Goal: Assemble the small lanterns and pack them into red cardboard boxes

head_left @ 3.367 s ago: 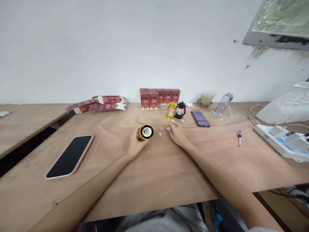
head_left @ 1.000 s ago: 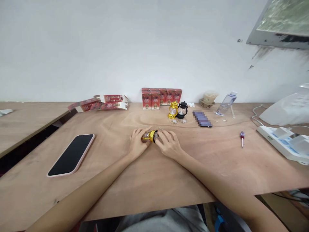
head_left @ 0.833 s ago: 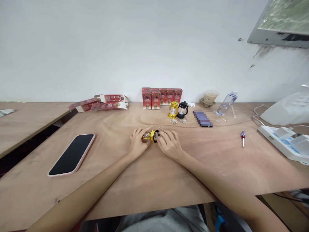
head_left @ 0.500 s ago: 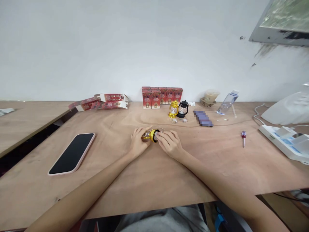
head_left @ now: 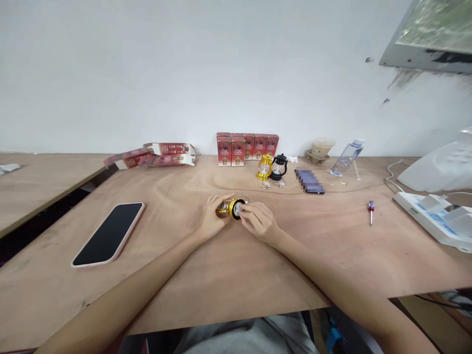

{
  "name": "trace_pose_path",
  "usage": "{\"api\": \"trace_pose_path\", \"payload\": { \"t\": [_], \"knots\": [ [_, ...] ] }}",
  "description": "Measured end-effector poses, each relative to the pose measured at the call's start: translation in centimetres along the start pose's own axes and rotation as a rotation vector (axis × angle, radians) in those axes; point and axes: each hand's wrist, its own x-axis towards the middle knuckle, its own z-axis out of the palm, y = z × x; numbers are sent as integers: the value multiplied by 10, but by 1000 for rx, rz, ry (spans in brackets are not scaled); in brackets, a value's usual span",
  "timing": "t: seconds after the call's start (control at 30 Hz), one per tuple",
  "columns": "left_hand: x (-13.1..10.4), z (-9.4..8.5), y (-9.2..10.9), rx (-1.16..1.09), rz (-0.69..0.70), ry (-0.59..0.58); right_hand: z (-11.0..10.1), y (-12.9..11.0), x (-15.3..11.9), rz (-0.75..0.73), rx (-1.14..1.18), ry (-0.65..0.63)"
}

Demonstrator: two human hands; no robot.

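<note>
My left hand (head_left: pixel 214 216) is wrapped around a small gold lantern (head_left: pixel 231 208), which lies on its side with its round base turned to the right. Inside the dark ring of that base a pale inner part shows. My right hand (head_left: pixel 261 221) has its fingertips drawn together at the base opening; whatever they pinch there is too small to make out. Just behind those fingers lies a thin bent wire (head_left: pixel 248 197). Farther back, another gold lantern (head_left: pixel 264 167) stands upright beside a black lantern (head_left: pixel 279 167), with small pale pieces (head_left: pixel 266 185) in front of them.
Red printed boxes (head_left: pixel 238 151) stand by the wall, and opened red cartons (head_left: pixel 165 160) lie to their left. Around the table are a pink-edged phone (head_left: pixel 110 235), a second phone (head_left: pixel 310 181), a cup (head_left: pixel 322 147), a water bottle (head_left: pixel 346 157), a screwdriver (head_left: pixel 370 212) and a power strip (head_left: pixel 431 221).
My right fingertips have shifted slightly at the lantern's base, and more of the pale inner part shows. My left hand keeps its hold on the lantern.
</note>
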Motion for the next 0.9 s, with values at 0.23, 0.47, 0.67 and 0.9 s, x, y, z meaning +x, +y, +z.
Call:
{"api": "trace_pose_path", "payload": {
  "t": [0.23,0.47,0.67,0.9],
  "knots": [
    [0,-1,5,-15,-16,1,0,-1,1,-18,-43,3],
    [0,0,5,-15,1,3,0,-3,-3,41,-65,-26],
    [1,-2,6,9,19,-24,1,-3,-6,57,-55,-56],
    [1,-1,4,-5,23,-33,2,-2,-10,92,-72,-120]
  ]
}}
